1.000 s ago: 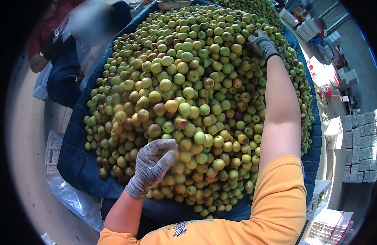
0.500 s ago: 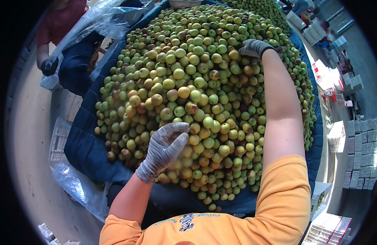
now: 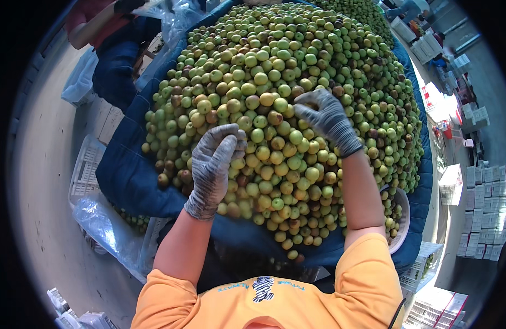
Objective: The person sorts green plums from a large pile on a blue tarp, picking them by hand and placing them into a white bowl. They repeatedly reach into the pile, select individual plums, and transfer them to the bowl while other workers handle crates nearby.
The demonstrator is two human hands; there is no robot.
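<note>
A big heap of small round green fruits (image 3: 286, 170), jujube-like and some with brown patches, lies on a dark blue quilted cloth (image 3: 127, 172). Above the near left part of the heap is my left hand (image 3: 212, 167), in a grey knitted glove. Its fingers are curled in with the thumb against them, and what they hold, if anything, is hidden. My right hand (image 3: 331, 122), gloved alike, hovers over the middle of the heap. Its fingers are bent and the thumb stands apart from them; no fruit shows between. Single fruits sit close by its fingertips.
A pale round basket (image 3: 402, 222) rests at the heap's right edge. White plastic crates stand at left (image 3: 87, 164) and lower right (image 3: 425, 260), with clear plastic sheeting (image 3: 102, 219) at left. Another person's arm (image 3: 97, 24) shows at upper left. White boxes (image 3: 486, 214) are stacked far right.
My right hand has come back from the far right of the heap toward the middle. My left hand has risen slightly and its fingers have closed more. The round basket has come into view.
</note>
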